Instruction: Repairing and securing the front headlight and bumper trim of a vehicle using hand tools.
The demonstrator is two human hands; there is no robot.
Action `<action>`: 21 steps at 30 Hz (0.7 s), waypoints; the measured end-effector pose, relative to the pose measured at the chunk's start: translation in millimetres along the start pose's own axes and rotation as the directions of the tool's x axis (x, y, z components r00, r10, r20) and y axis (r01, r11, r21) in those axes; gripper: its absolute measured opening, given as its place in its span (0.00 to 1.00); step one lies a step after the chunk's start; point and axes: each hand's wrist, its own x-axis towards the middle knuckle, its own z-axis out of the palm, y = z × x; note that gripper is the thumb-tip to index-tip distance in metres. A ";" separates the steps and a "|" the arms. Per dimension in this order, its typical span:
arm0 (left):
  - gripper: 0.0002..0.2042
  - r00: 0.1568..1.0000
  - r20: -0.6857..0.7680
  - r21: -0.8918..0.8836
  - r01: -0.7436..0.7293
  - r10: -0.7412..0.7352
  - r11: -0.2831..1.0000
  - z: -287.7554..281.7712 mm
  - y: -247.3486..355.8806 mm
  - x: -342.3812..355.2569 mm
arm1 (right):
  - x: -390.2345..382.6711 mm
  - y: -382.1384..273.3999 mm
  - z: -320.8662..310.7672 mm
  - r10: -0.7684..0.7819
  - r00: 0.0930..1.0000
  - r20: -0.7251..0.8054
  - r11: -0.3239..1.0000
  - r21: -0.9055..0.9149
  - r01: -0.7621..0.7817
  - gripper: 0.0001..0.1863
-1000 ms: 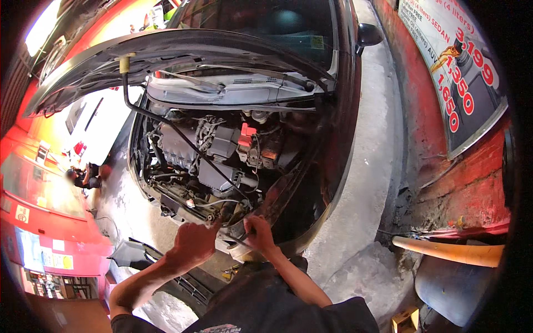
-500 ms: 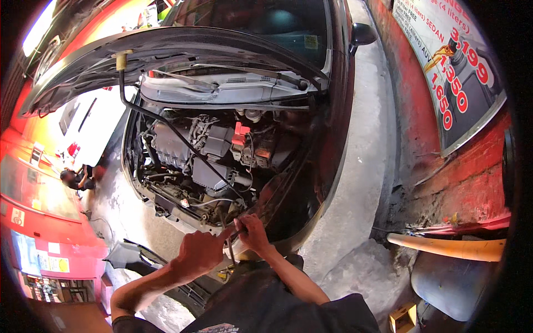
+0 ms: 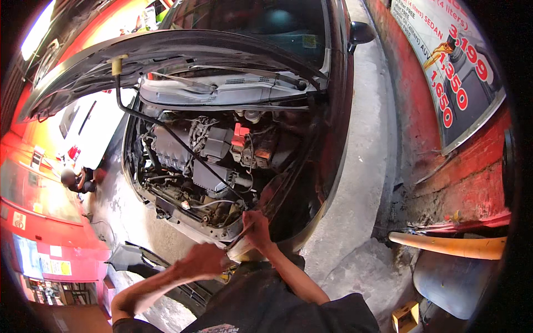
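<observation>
I stand at the front of a dark car with its hood (image 3: 166,50) raised on a prop rod (image 3: 166,130). The engine bay (image 3: 205,161) lies open in front of me. My right hand (image 3: 256,230) is at the bay's near edge, closed around a thin dark tool (image 3: 239,241). The tool slants down toward my left hand (image 3: 202,260). That hand is curled at the tool's lower end, just in front of the car's bare nose. A pale part (image 3: 240,254) shows between the two hands, partly hidden by them.
A battery with a red cap (image 3: 240,136) sits at the bay's right. A detached dark bumper piece (image 3: 133,258) lies on the concrete at lower left. Another person crouches at far left (image 3: 75,178). A red wall with a poster (image 3: 449,72), an orange tube (image 3: 444,246) and a small yellow box (image 3: 405,317) stand to the right.
My left hand has dropped slightly lower and closer to my body. My right hand stays at the bay's edge. The view has tilted, so the engine sits higher in the picture.
</observation>
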 end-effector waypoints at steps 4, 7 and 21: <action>0.25 0.940 -0.150 -0.277 -0.336 0.305 0.900 -25.5 46.5 -6.6 | -5.1 15.9 11.5 -0.002 0.974 0.225 0.990 -0.134 0.033 0.07; 0.25 0.919 -0.331 -0.265 -0.310 0.216 0.913 -38.1 33.8 3.0 | -10.5 19.7 10.5 -0.136 0.965 0.225 0.982 -0.098 0.161 0.07; 0.16 0.877 -0.207 -0.293 -0.479 0.435 0.827 -5.4 49.1 -17.9 | 6.7 8.1 -0.7 0.169 0.967 0.189 0.979 -0.143 -0.143 0.07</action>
